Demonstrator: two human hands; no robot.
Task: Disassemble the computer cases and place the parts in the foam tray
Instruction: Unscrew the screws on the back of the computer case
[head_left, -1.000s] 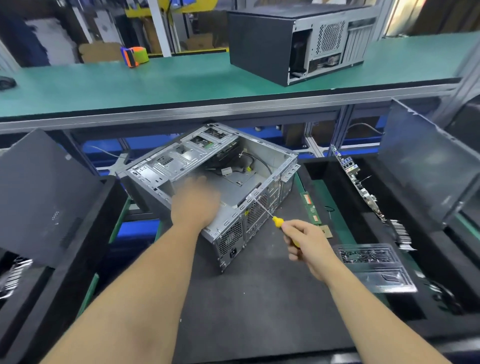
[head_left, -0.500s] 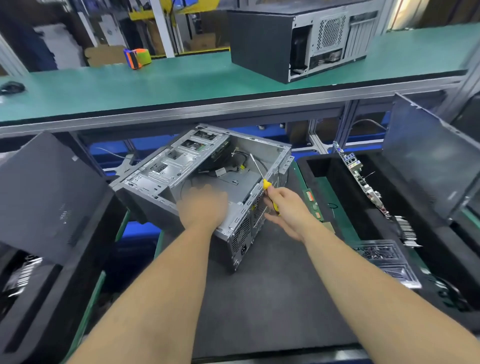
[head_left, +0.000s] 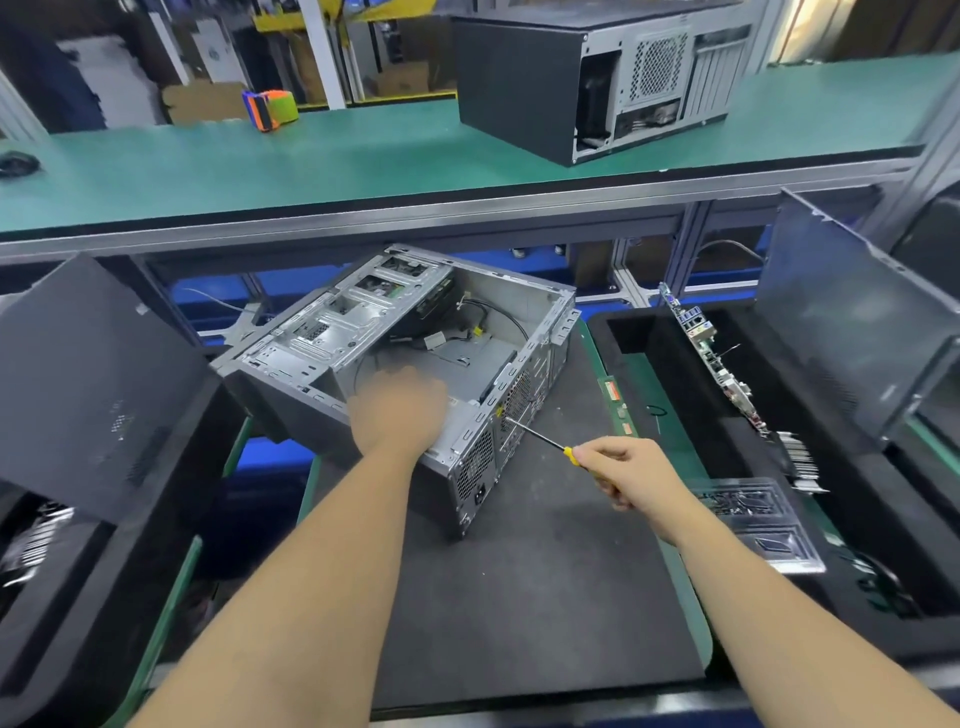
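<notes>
An open grey computer case (head_left: 363, 332) lies on its side on the dark mat, its rear panel facing me. My left hand (head_left: 397, 408) rests on the case's near edge, fingers reaching into the open interior. My right hand (head_left: 626, 470) grips a yellow-handled screwdriver (head_left: 540, 436); its tip touches the rear panel near the fan grille. Black foam trays stand on both sides; the right foam tray (head_left: 670, 374) holds a motherboard (head_left: 722, 364) standing on edge.
A second, closed computer case (head_left: 587, 83) sits on the green upper shelf (head_left: 311, 156), with an orange-and-green tape dispenser (head_left: 270, 108) further left. Dark side panels (head_left: 852, 322) lean in the trays left and right. A clear plastic tray (head_left: 758, 519) lies by my right wrist.
My right hand has pulled back from the case's top rear edge, and the screwdriver tip now points at the rear panel lower down. My left hand stays on the case.
</notes>
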